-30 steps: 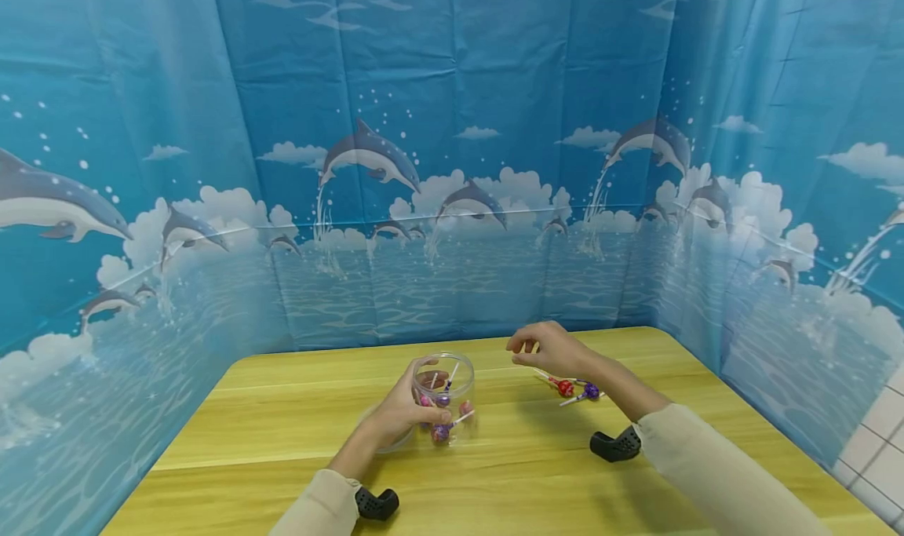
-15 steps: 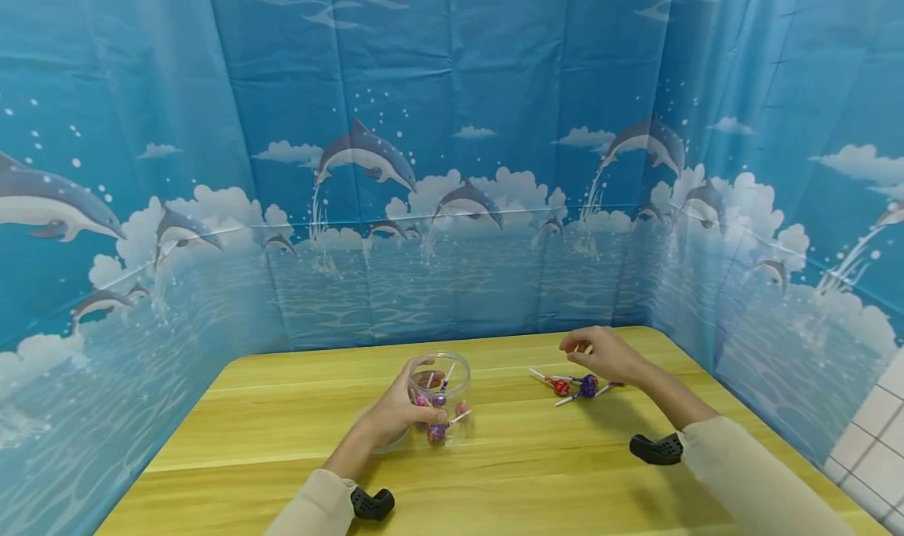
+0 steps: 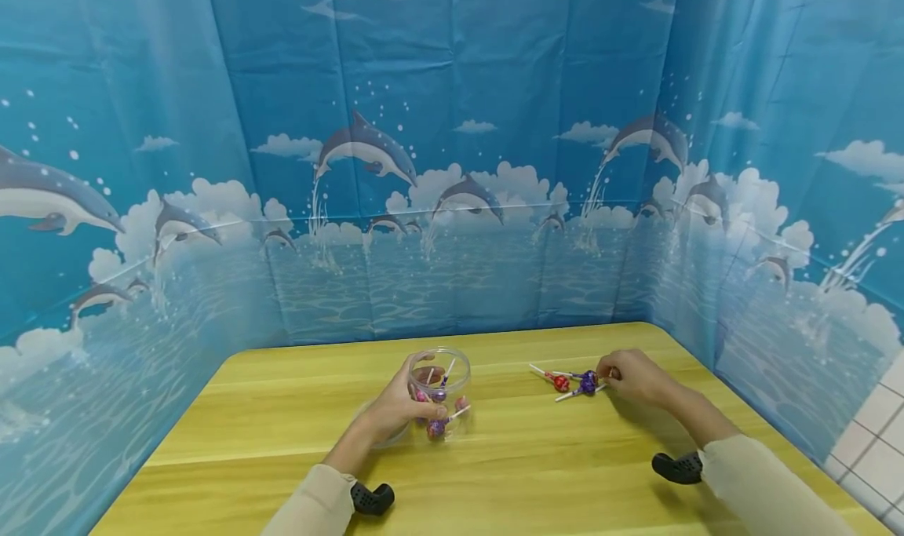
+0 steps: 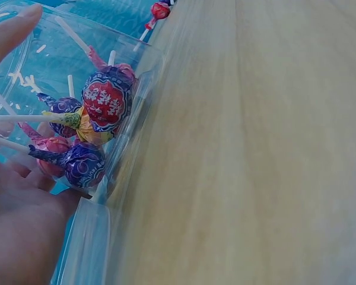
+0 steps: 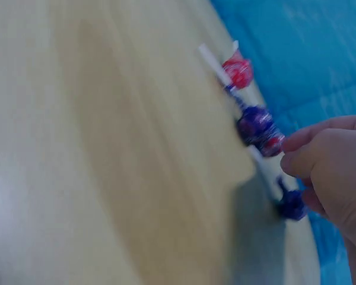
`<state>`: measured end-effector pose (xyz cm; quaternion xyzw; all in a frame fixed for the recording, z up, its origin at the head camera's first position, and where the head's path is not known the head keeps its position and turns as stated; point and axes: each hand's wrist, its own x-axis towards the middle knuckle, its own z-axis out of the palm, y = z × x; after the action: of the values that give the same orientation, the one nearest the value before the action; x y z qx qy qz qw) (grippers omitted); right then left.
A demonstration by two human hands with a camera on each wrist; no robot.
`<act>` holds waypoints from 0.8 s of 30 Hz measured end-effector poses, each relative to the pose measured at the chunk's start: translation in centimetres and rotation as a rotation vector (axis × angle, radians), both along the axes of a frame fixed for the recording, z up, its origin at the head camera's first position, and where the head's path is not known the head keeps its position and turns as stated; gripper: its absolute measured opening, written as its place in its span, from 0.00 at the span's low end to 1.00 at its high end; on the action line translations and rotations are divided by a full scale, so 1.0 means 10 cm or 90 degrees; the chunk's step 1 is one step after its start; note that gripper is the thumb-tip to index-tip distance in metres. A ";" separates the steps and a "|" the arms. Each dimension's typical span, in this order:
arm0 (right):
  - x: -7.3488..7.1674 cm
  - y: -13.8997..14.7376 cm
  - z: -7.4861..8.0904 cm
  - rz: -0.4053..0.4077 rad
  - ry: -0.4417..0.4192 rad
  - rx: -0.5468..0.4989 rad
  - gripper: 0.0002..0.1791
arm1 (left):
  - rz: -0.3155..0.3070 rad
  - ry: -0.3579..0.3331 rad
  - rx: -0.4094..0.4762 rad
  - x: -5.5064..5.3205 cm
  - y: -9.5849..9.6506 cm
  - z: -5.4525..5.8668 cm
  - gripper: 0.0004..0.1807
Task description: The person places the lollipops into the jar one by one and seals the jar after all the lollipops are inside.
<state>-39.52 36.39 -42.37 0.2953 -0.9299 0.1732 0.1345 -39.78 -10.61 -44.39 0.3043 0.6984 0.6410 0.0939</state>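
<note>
My left hand (image 3: 395, 406) grips a clear round plastic jar (image 3: 459, 379) from its left side, fingers behind and thumb in front. Several wrapped lollipops, among them a purple one with a red label (image 4: 107, 98), lie in the jar with their white sticks at various angles. On the right, my right hand (image 3: 639, 375) reaches down over loose lollipops, its fingers loosely bent with nothing seen between the tips. By its fingers lies a dark purple lollipop (image 5: 292, 205). Beside that are another purple lollipop (image 5: 256, 124) and a red lollipop (image 3: 560, 383).
A clear plastic lid (image 4: 86, 243) lies beside the jar, partly under my left wrist. The yellow wood-grain table (image 3: 297, 442) ends at a blue dolphin-print curtain (image 3: 452, 285) at the back and both sides. Black wrist mounts (image 3: 373, 499) sit under both sleeves.
My right hand has moved right, away from the jar's side, then down to the lollipops at the right. My left hand and the jar have stayed in place.
</note>
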 end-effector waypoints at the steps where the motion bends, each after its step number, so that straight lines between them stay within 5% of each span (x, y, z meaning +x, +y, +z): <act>1: -0.01 0.02 -0.04 0.000 0.013 0.013 0.11 | 0.000 0.000 -0.001 0.00 0.00 0.01 0.52; 16: 0.00 -0.03 -0.12 0.055 0.095 0.137 0.17 | -0.005 -0.014 0.006 -0.01 0.00 0.01 0.54; 24: 0.00 0.02 0.02 0.004 0.122 0.109 0.11 | -0.003 -0.004 0.008 -0.02 0.00 -0.01 0.54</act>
<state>-39.51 36.57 -42.18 0.3240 -0.9231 0.0650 0.1967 -39.93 -10.61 -44.45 0.3043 0.6932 0.6464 0.0955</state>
